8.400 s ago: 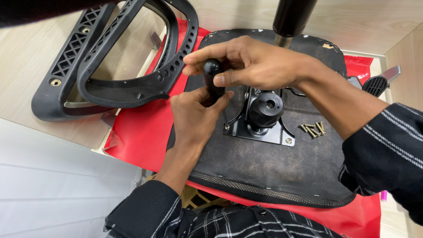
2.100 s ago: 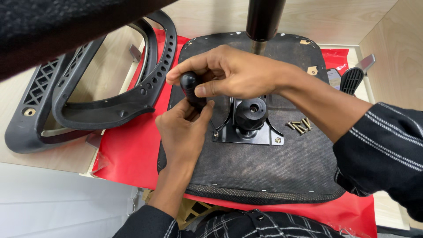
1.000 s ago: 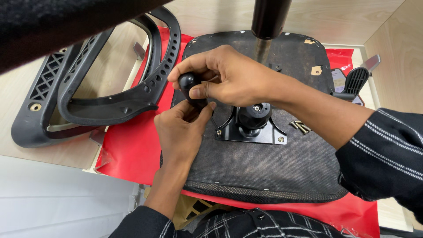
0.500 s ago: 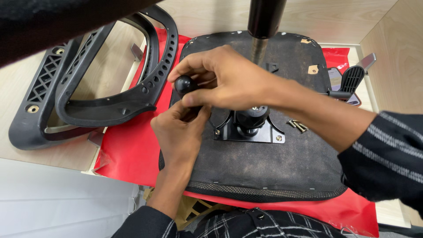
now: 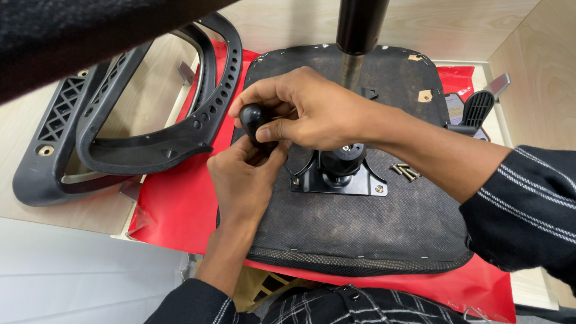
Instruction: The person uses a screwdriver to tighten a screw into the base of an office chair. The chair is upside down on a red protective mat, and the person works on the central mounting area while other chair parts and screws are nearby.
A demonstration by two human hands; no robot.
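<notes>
**Both hands on a black knob**

While the right hand [image 5: 312, 114] pinches the black knob [image 5: 252, 118] between thumb and forefinger, the left hand [image 5: 243, 174] closes its fingertips on its underside, above the upturned seat base [image 5: 360, 228], beside the metal mounting plate [image 5: 339, 180].

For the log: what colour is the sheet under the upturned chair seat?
Red sheet, clearest in the head view.

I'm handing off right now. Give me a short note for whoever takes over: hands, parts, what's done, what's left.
Right hand grips the black knob over the upturned seat base. Left hand pinches just beneath the knob.
Black mounting plate with gas cylinder sits on the seat; one screw shows in its right corner.
Loose screws lie right of the plate.
Two black armrests lie unattached, left.
Left: knob, screws, armrests.
</notes>
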